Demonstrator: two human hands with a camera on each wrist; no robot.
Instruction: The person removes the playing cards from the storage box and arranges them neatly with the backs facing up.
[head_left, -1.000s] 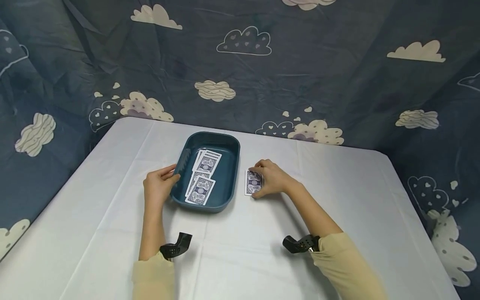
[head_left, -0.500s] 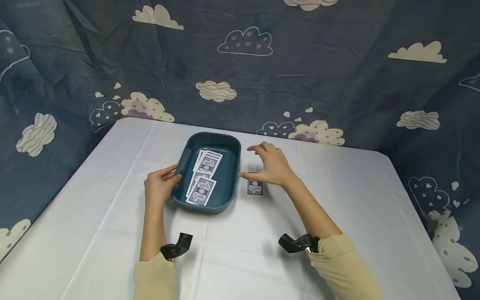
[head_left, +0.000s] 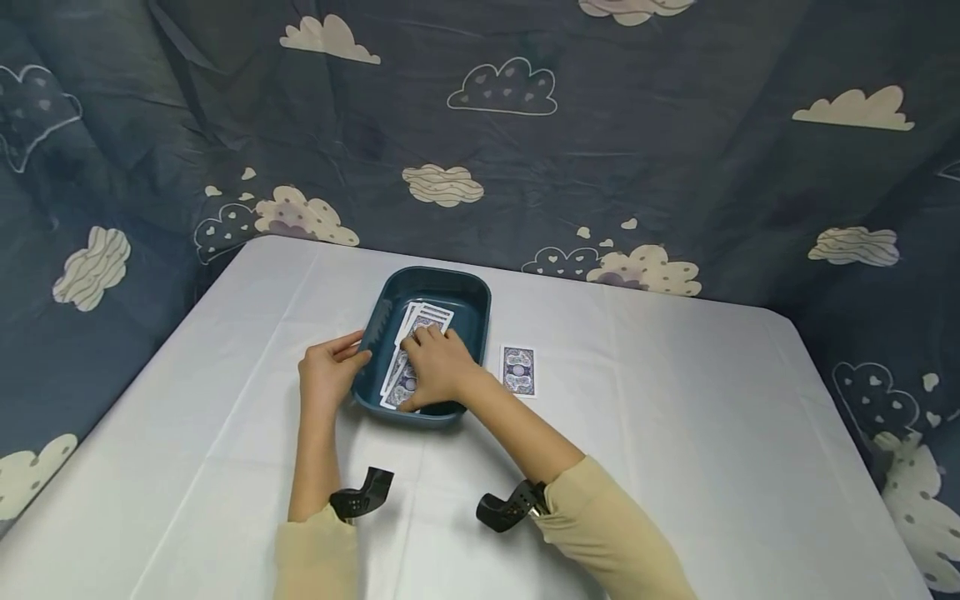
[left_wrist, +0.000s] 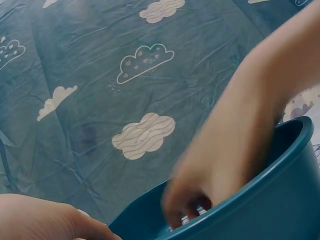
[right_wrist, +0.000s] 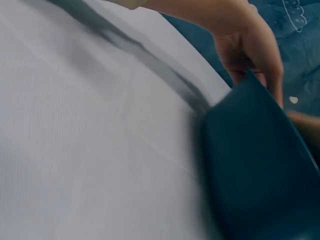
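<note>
A dark teal plastic bin [head_left: 471, 302] stands on the table, with several blue-and-white playing cards [head_left: 401, 388] lying face down in it. At its left wall, my left hand [head_left: 327, 375] grips the rim between thumb and fingers; the right wrist view shows this left hand [right_wrist: 255, 55] from across the bin. My right hand [head_left: 442, 367] reaches down inside, fingers and thumb spread over the front cards and covering part of them. Its fingers look bent in the left wrist view, where the right hand [left_wrist: 220, 155] is blurred. Whether it pinches a card is hidden.
To the right of the bin, a playing card [head_left: 518, 371] lies back up on the white tablecloth [head_left: 660, 417]; whether it is single or a stack cannot be told. A dark cloud-patterned curtain [head_left: 502, 183] hangs behind the table.
My right hand first held the card on the table's right, then let go and lifted with spread fingers. It has since moved left into the bin. The left hand keeps its grip.
</note>
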